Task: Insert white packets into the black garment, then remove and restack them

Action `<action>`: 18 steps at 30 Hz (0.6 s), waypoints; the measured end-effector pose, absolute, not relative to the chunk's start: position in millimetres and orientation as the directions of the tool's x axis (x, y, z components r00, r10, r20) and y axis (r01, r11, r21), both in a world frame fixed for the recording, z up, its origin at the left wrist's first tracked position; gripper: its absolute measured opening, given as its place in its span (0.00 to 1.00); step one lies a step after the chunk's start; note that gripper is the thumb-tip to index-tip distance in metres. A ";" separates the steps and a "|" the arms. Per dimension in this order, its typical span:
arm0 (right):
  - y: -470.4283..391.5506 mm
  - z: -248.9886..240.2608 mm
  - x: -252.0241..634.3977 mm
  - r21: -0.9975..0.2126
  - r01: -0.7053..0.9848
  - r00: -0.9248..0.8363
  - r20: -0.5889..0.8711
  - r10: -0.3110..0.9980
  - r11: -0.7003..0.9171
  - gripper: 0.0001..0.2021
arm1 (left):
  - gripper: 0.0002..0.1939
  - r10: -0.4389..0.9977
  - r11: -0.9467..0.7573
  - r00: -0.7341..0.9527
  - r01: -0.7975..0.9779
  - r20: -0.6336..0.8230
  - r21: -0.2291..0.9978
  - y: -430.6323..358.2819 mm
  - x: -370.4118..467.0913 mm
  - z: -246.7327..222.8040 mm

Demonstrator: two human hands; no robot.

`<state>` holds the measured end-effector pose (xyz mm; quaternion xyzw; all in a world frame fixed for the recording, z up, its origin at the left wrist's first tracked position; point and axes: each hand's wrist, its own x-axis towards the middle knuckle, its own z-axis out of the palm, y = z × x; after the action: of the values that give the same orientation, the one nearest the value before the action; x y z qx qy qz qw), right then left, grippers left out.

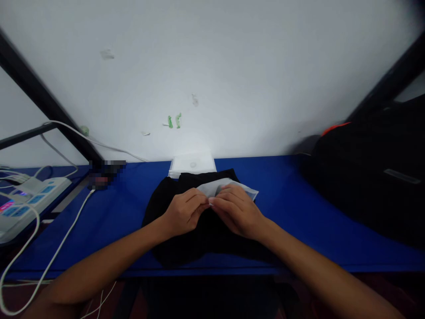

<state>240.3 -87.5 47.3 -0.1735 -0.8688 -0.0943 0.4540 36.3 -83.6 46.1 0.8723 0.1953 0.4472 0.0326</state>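
Note:
Between my two hands is a thin whitish plastic bag (244, 188), its translucent sheet spreading behind the fingers. My left hand (186, 210) is closed and pinches the bag's near edge. Fingertips of my right hand (237, 208) press on the same edge, almost touching the left ones. Beneath both hands a dark cloth (186, 248), perhaps a folded garment, lies on the blue table (279, 190). Behind the cloth, against the wall, a stack of flat white packets (194, 164) rests on the table. What is inside the bag, if anything, I cannot make out.
A white power strip (36, 201) with several cables stands at the left. A white cable (71, 235) loops over the table's left part from a blurred dark device (106, 175). A large black bag (368, 177) fills the right side. A white wall (249, 88) rises behind.

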 end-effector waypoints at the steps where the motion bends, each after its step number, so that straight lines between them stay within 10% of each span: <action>1: -87.8 47.1 239.6 0.016 0.372 -0.537 0.819 0.201 0.928 0.13 | 0.03 0.378 -0.918 0.522 0.317 0.765 0.237 -84.2 36.3 45.8; 18: -83.2 48.5 243.7 0.149 0.276 -0.681 0.727 0.084 0.949 0.15 | 0.07 0.386 -0.919 0.499 0.287 0.776 0.272 -82.6 37.0 36.1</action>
<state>243.7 -83.2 48.5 -0.0991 -0.9084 -0.1243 0.3866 37.0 -82.6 36.1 0.8642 0.1945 0.4609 0.0538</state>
